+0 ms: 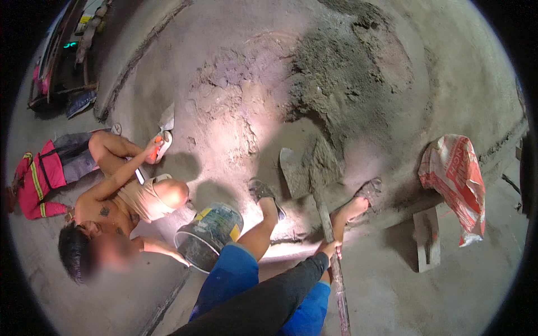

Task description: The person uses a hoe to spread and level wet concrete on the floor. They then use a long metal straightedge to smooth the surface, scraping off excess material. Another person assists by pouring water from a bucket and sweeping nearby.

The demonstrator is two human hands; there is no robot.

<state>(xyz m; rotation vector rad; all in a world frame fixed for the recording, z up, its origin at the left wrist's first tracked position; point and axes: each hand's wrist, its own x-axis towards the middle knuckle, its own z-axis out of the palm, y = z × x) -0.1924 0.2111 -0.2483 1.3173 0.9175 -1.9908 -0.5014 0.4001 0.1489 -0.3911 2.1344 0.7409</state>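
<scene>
My left hand (330,249) is wrapped round the long handle of a shovel (325,218), with a dark sleeve along the forearm. The shovel's wide blade lies ahead of my feet, carrying grey wet mortar (322,165) on its right part. Beyond it spreads a large heap of wet mortar (347,84) on the floor. My right hand is out of the picture, and so is the upper end of the handle. To the left of my legs a dark bucket (210,232) is tipped toward a co-worker's hand (176,255), its mouth facing the lower left.
A crouching co-worker (115,210) at left holds a trowel (167,120). Behind sits another person in a pink jacket (47,179). At right lie a crumpled red-and-white sack (454,179) and a flat board with a handle (427,241). A rack (70,61) stands at far left.
</scene>
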